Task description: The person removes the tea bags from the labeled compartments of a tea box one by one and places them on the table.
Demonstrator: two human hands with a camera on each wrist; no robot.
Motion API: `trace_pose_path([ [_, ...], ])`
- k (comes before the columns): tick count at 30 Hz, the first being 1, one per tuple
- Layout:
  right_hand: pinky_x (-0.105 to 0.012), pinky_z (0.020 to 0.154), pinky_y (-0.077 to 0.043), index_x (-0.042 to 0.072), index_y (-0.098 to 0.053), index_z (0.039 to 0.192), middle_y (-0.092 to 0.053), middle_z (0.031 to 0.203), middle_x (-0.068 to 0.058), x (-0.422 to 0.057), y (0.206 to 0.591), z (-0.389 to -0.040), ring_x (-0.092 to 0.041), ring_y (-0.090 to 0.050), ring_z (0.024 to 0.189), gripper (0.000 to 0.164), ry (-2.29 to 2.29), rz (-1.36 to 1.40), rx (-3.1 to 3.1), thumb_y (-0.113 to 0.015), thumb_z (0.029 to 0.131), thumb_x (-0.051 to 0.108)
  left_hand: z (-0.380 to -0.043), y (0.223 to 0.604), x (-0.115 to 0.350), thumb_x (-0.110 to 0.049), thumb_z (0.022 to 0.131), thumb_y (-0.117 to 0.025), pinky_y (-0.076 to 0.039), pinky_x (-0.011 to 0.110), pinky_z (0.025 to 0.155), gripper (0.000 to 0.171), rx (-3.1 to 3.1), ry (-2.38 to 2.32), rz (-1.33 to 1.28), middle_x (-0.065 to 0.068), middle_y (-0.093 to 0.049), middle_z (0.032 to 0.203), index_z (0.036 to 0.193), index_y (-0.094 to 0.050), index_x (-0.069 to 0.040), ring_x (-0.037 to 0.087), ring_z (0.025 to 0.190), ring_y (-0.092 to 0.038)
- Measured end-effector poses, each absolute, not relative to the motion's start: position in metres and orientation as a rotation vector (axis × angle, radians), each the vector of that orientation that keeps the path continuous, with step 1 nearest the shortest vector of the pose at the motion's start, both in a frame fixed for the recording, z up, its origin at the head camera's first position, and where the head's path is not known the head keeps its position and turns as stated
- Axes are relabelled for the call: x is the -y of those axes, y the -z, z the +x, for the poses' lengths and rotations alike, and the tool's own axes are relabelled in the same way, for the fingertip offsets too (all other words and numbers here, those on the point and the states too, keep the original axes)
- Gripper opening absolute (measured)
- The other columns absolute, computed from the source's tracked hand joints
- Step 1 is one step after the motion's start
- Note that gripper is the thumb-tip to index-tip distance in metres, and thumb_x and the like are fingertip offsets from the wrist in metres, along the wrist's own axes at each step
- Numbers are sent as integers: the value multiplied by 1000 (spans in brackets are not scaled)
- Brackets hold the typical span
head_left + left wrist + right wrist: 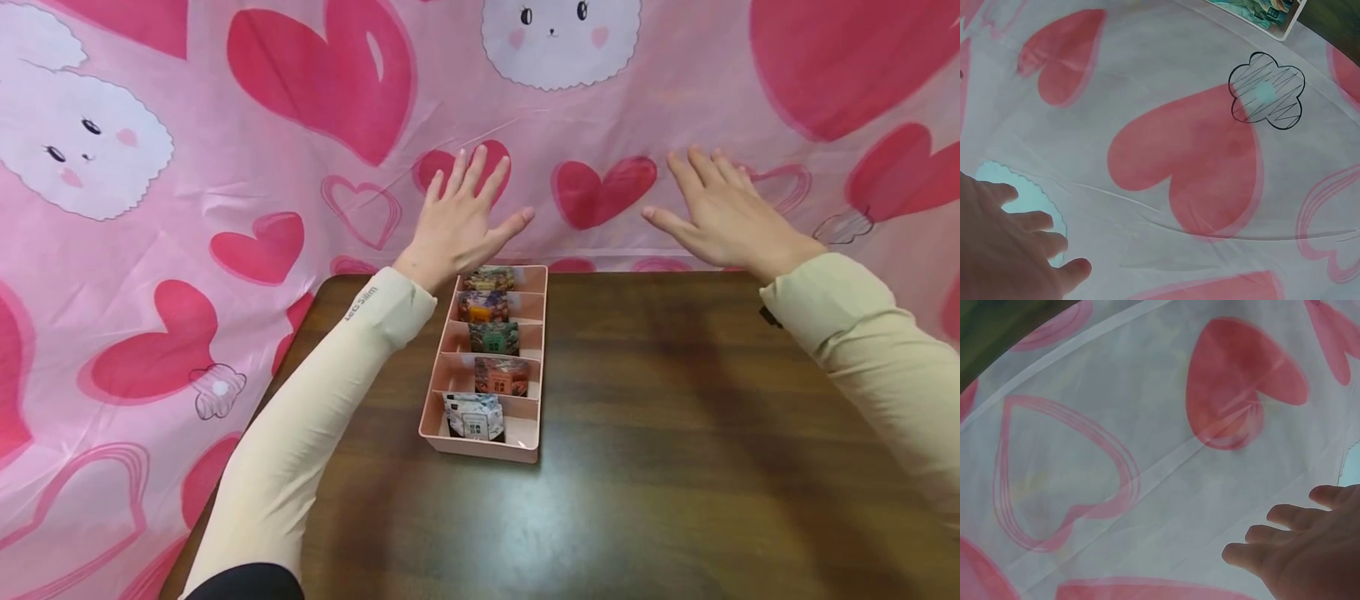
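Both hands are raised with fingers spread, holding nothing. In the head view my left hand (459, 229) is above the far end of a pink divided tray (480, 450); it also shows at the lower left of the left wrist view. My right hand (727, 212) is up to the right, over the table's far edge. Single compartments of the tray hold small printed packets: a white one (475, 418) nearest, then a reddish-orange one (501, 377), a green one (494, 338), an orange-and-purple one (483, 306), and a yellowish-green one (489, 278) at the back.
A dark brown wooden table (675, 433) carries the tray left of its middle. Pink cloth (187, 250) printed with hearts and white faces hangs behind the table and along its left side.
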State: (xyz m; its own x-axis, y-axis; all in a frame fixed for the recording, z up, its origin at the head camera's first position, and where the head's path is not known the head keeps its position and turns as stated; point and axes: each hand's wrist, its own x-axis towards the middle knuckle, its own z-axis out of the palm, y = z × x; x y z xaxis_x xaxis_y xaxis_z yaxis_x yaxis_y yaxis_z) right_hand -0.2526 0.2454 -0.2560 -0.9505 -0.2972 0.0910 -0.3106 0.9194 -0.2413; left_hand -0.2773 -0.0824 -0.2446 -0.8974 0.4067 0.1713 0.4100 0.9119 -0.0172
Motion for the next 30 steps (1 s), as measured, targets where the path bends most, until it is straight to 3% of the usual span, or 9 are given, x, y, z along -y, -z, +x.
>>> trace_pose_path([
  [14,-61,118,2,3,-5,155,-3,160,-27,-241,252,-244,-49,1,146,80,-454,508,2904,-36,100,52,-265,230,98,-70,93,-27,-6,47,123,77,2813,79,-750,-3,3,164,156,-3,-32,20,152,5],
  [22,-58,119,-1,2,-11,154,-10,160,-25,-231,256,-235,-46,-5,147,78,-541,528,2830,-41,100,49,-253,239,113,-67,94,-30,-15,48,121,75,2776,83,-838,-4,1,164,156,-9,-29,21,152,1],
  [30,-56,118,-17,0,-25,151,-32,151,-27,-206,284,-215,-44,-26,141,73,-639,574,2698,-55,96,38,-232,258,138,-64,95,-36,-25,52,117,75,2756,176,-849,1,-11,164,155,-21,-22,25,152,-8],
])
